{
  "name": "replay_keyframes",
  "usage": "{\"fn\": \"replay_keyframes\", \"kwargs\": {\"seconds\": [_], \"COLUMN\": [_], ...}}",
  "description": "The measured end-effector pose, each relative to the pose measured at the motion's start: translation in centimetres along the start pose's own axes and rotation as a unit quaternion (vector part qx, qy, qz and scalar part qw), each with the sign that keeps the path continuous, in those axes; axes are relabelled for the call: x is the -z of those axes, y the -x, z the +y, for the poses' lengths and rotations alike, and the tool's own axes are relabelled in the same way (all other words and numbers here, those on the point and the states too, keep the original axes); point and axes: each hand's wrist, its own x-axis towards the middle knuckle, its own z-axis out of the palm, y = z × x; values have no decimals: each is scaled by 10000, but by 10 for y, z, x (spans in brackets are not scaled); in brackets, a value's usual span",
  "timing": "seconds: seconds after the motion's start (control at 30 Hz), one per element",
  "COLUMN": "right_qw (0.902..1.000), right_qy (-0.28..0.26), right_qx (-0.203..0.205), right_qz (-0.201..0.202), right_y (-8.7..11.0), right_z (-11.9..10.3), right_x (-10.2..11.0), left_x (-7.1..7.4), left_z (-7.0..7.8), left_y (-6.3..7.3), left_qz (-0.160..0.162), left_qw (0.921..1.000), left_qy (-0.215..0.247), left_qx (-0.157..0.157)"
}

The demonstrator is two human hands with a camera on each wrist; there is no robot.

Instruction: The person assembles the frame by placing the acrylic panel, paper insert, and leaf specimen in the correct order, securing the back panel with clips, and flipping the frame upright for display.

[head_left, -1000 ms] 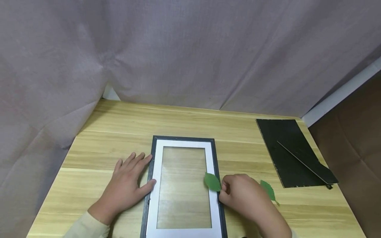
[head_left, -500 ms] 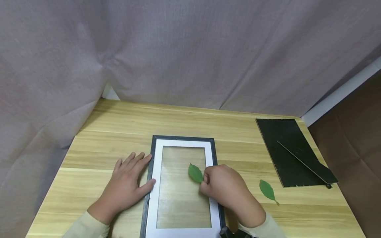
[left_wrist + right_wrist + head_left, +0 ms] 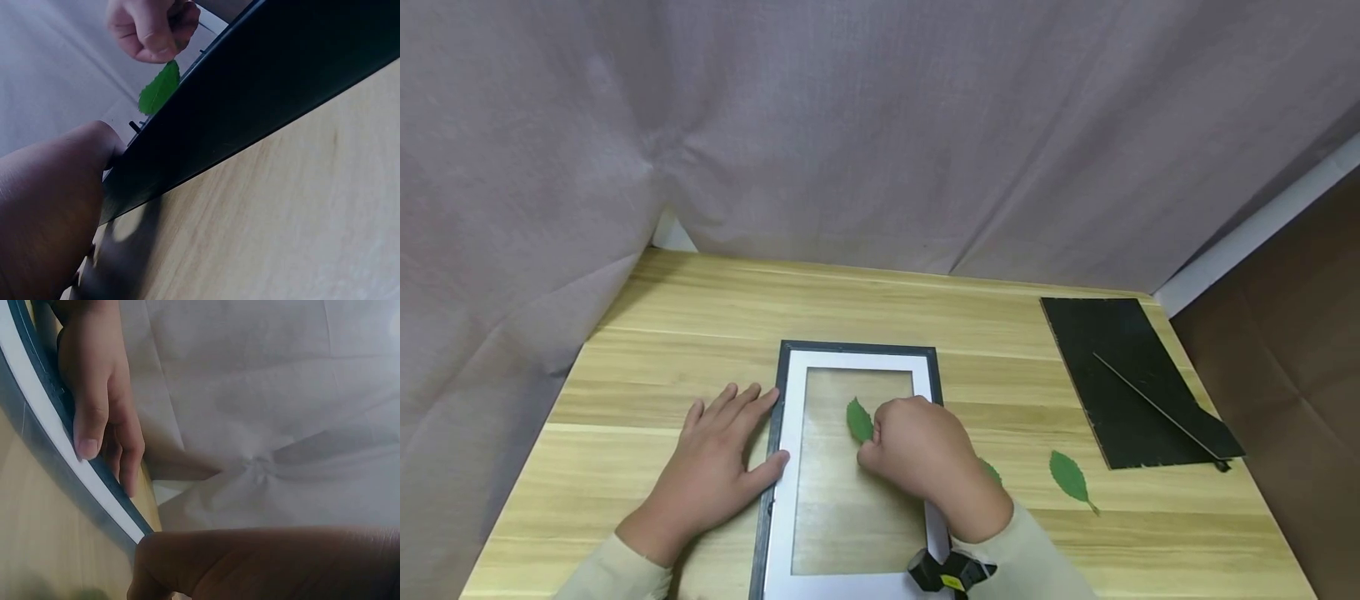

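A picture frame [image 3: 857,345] with a black border and a white mat [image 3: 861,361] lies on the wooden table. My left hand [image 3: 711,475] rests along its left side, fingers spread, with the thumb and index fingertip touching the border. Over the see-through middle, my right hand [image 3: 925,446] pinches a green leaf [image 3: 859,420] between thumb and curled fingers. In the left wrist view that leaf [image 3: 160,89] hangs from the fingertips, above the frame's edge. Another green leaf [image 3: 1069,477] lies on the table to the right. Part of a further leaf [image 3: 990,472] shows behind my right wrist.
At the table's right side lies a black board [image 3: 1097,350] with a thin-edged dark flap [image 3: 1202,427] on it. A grey cloth [image 3: 850,133] hangs behind the table, and a brown panel [image 3: 1285,333] stands on the right.
My right hand has carried the leaf leftward and away from me, from the frame's right border to over its middle. The partly hidden leaf has come into view. My left hand stays in place.
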Motion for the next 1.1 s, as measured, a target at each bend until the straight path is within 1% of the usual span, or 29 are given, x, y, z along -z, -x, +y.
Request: {"fn": "replay_keyframes", "kwargs": {"seconds": [0.17, 0.33, 0.43, 0.73, 1.1], "right_qw": [9997, 9981, 9971, 9967, 9975], "right_qy": [26, 263, 345, 317, 314], "right_qx": [-154, -403, -478, -464, -301], "right_qz": [-164, -388, -485, -584, -566], "right_y": [-7, -13, -15, -20, -22], "right_z": [-11, -19, -21, -29, -28], "right_x": [-1, -5, -8, -12, -17], "left_x": [0, 1, 1, 1, 2], "left_z": [-1, 0, 1, 1, 1], "left_y": [0, 0, 0, 0, 0], "left_qz": [-10, 7, 2, -33, -11], "left_qw": [10000, 10000, 10000, 10000, 10000], "left_qy": [-1, 37, 49, -19, -40], "left_qx": [5, 2, 2, 36, 7]}}
